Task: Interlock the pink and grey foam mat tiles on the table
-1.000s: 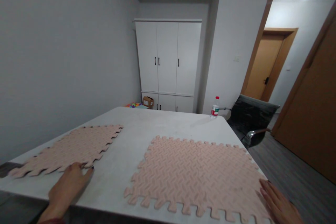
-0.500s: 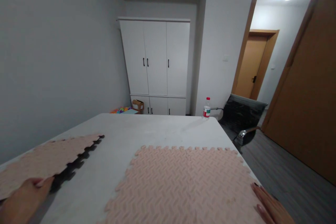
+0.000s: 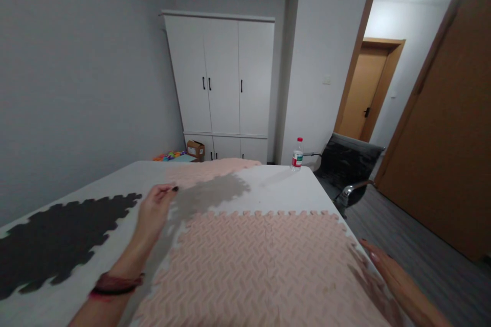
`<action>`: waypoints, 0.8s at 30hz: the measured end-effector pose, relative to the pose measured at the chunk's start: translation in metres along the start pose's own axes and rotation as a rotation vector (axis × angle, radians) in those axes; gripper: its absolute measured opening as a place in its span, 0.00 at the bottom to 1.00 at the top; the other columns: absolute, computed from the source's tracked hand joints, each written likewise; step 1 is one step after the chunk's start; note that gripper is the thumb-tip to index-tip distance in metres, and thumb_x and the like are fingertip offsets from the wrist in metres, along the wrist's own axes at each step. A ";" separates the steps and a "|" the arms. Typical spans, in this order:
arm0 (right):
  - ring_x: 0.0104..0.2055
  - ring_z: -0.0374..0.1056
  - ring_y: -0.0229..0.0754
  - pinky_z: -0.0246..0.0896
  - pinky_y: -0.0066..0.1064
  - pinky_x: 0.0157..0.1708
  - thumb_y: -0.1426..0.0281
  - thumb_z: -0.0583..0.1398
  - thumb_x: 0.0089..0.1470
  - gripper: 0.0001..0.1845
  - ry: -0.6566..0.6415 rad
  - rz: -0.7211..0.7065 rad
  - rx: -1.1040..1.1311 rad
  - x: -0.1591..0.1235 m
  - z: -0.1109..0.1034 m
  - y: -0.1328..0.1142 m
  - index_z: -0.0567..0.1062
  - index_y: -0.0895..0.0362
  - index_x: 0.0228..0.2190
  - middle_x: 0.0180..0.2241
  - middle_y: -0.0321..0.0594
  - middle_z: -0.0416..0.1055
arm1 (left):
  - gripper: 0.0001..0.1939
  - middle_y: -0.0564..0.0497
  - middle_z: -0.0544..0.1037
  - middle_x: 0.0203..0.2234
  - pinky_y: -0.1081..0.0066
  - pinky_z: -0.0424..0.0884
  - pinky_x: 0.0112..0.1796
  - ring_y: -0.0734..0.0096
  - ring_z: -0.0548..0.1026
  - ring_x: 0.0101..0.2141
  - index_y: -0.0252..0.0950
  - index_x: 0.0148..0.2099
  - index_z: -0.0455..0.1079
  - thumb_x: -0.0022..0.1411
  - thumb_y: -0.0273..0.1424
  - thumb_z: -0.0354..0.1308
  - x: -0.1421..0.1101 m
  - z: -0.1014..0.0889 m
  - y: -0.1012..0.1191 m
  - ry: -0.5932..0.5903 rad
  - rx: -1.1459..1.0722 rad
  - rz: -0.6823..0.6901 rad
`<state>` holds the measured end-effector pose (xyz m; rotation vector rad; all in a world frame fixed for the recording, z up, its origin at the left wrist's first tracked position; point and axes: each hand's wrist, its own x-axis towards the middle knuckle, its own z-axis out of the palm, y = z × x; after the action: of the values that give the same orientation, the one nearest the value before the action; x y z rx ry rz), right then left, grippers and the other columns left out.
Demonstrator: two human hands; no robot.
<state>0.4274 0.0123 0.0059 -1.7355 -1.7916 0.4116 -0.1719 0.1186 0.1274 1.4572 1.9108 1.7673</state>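
Note:
My left hand (image 3: 153,209) pinches a corner of a pink foam puzzle mat (image 3: 215,167) and holds it lifted over the far middle of the white table (image 3: 276,189); its grey underside or shadow shows below it. A larger joined pink mat (image 3: 261,260) lies flat in front of me. Along that mat's right edge my right hand (image 3: 387,271) rests flat with its fingers stretched. A dark puzzle-edged shape (image 3: 57,237) lies on the table at the left; I cannot tell whether it is another mat.
A water bottle (image 3: 296,154) stands at the table's far right corner. Behind it is a black chair (image 3: 351,163). A white cupboard (image 3: 222,76), a small cardboard box (image 3: 195,149) and colourful toys (image 3: 166,155) are at the back wall. A brown door (image 3: 448,127) stands open at the right.
My left hand has lifted the left pink mat off the table and swung it right and forward over the middle, uncovering the dark shape. My right hand has stayed on the large mat.

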 end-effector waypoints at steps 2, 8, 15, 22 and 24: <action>0.60 0.55 0.48 0.48 0.46 0.60 0.47 0.38 0.57 0.34 -0.067 0.056 0.296 0.029 -0.006 -0.018 0.62 0.48 0.57 0.59 0.38 0.59 | 0.17 0.51 0.73 0.32 0.65 0.70 0.36 0.71 0.72 0.32 0.35 0.41 0.64 0.61 0.45 0.49 -0.017 0.060 0.016 -0.178 -0.062 0.067; 0.56 0.60 0.48 0.58 0.41 0.53 0.42 0.35 0.53 0.47 -0.097 0.240 0.425 0.106 0.028 -0.021 0.54 0.64 0.60 0.58 0.55 0.57 | 0.14 0.53 0.73 0.30 0.69 0.71 0.32 0.75 0.72 0.30 0.32 0.38 0.67 0.63 0.40 0.52 -0.077 0.188 0.026 -0.683 0.001 0.223; 0.60 0.55 0.48 0.45 0.38 0.60 0.45 0.51 0.49 0.44 -0.029 0.057 0.119 0.155 0.074 -0.001 0.59 0.64 0.57 0.57 0.51 0.60 | 0.13 0.51 0.74 0.34 0.64 0.71 0.37 0.72 0.73 0.34 0.33 0.42 0.68 0.62 0.38 0.54 -0.090 0.227 -0.002 -0.864 0.296 0.400; 0.61 0.52 0.46 0.44 0.38 0.60 0.51 0.39 0.58 0.38 0.003 0.022 -0.101 0.197 0.089 0.010 0.59 0.67 0.56 0.59 0.54 0.57 | 0.15 0.49 0.73 0.40 0.60 0.71 0.41 0.69 0.73 0.39 0.33 0.46 0.67 0.63 0.38 0.53 -0.103 0.263 -0.002 -0.808 0.586 0.521; 0.62 0.50 0.46 0.40 0.37 0.61 0.53 0.40 0.58 0.36 0.005 -0.016 -0.174 0.199 0.095 0.013 0.61 0.66 0.55 0.59 0.52 0.57 | 0.15 0.48 0.73 0.41 0.59 0.71 0.42 0.67 0.73 0.40 0.33 0.48 0.66 0.63 0.38 0.53 -0.109 0.272 -0.001 -0.775 0.661 0.554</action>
<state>0.3876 0.2257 -0.0341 -1.8359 -1.8845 0.2504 0.0675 0.2249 -0.0038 2.5730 1.7739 0.4322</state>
